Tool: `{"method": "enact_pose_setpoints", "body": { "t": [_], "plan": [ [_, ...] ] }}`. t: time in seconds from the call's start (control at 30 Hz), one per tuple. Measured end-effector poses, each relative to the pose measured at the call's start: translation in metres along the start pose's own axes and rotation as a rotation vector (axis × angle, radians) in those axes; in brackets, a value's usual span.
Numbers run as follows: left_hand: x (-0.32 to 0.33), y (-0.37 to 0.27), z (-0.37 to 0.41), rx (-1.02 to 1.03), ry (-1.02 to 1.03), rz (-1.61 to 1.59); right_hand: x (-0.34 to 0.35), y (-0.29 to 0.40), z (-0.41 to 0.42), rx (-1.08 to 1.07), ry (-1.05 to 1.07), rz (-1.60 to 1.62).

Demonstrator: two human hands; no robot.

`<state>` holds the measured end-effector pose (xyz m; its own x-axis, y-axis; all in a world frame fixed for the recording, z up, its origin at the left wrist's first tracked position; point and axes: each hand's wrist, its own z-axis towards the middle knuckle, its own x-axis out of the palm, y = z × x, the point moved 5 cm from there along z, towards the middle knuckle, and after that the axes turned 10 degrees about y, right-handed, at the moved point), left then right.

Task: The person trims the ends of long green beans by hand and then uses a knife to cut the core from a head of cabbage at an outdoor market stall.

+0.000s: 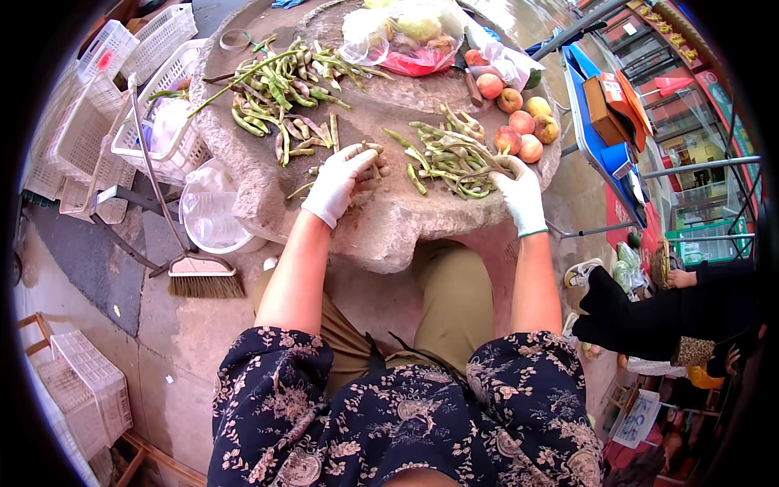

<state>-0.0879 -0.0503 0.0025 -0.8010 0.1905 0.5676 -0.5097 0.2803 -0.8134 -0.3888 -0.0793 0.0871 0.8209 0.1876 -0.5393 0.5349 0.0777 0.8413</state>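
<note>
A rough stone table (389,219) stands before me, with bean pods heaped in two places. My left hand (347,179), in a white glove, has its fingers curled around a few brownish bean pods (372,148). The larger heap of green and purplish bean pods (292,91) spreads beyond it, to the upper left. My right hand (517,192), also gloved, pinches pods at the right edge of the smaller heap of bean pods (453,158). Several peaches (521,122) lie just past that hand. A few loose pods lie close to my left hand.
A plastic bag of vegetables (408,33) and a wooden-handled knife (472,88) are at the table's far side. White crates (164,131), a white bucket (213,210) and a broom (204,274) stand left. A blue folding table (599,122) and another person (645,304) are right.
</note>
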Motion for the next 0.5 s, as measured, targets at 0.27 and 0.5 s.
{"method": "enact_pose_setpoints", "body": {
  "t": [0.27, 0.5],
  "plan": [
    [0.001, 0.002, 0.004, 0.011, -0.009, 0.062, -0.001, 0.015, -0.014, -0.116, -0.236, -0.120],
    [0.000, -0.003, -0.003, 0.025, -0.029, 0.135, 0.006, 0.008, -0.007, -0.019, -0.073, -0.240]
  ]
}}
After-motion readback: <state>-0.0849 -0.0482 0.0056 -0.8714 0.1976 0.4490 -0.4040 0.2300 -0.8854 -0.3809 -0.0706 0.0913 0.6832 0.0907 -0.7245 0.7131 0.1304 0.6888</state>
